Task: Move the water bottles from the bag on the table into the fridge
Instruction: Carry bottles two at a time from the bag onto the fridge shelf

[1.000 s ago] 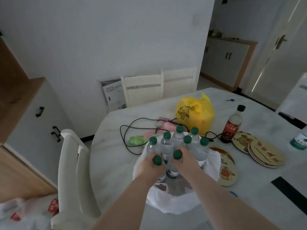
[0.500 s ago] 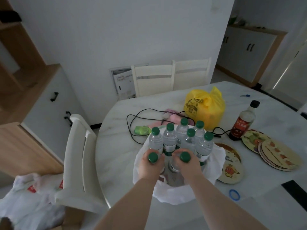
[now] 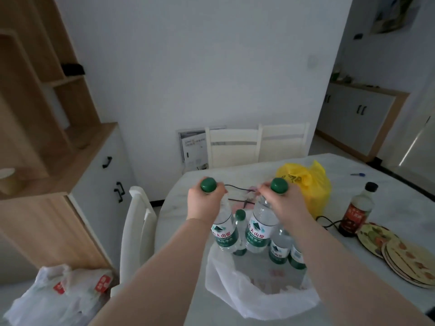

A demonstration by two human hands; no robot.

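Reading edges first: the white marble-look round table (image 3: 388, 201) has its left rim curving just beside a white slatted chair (image 3: 138, 222), and two more white chairs (image 3: 233, 147) stand at the far rim against the wall. The white plastic bag (image 3: 247, 297) sits near the table's near edge, mouth open upward. Left of it I see a strip of bare top running to the rim. Right of it, bare top reaches a stack of patterned round plates (image 3: 404, 257), a dark sauce bottle with a black cap (image 3: 357, 210) and a black cable (image 3: 327, 220). A yellow plastic bag (image 3: 313, 184) stands just behind the right hand (image 3: 284, 203). Off the table to the left are a wooden cabinet with white doors (image 3: 70, 184) and white shopping bags on the floor (image 3: 63, 292). Grip: the left hand (image 3: 204, 203) is curled tight round the neck of a clear plastic water bottle with a green cap (image 3: 223, 234), cap poking above the fist. The right hand clamps a second green-capped water bottle (image 3: 259, 229) the same way. Both hang roughly upright under the fists, side by side, bases over the bag's open mouth; I cannot tell if they touch each other. The remaining green-capped bottles (image 3: 279, 248) stand in the bag, below and behind the held pair, partly hidden by the right forearm.
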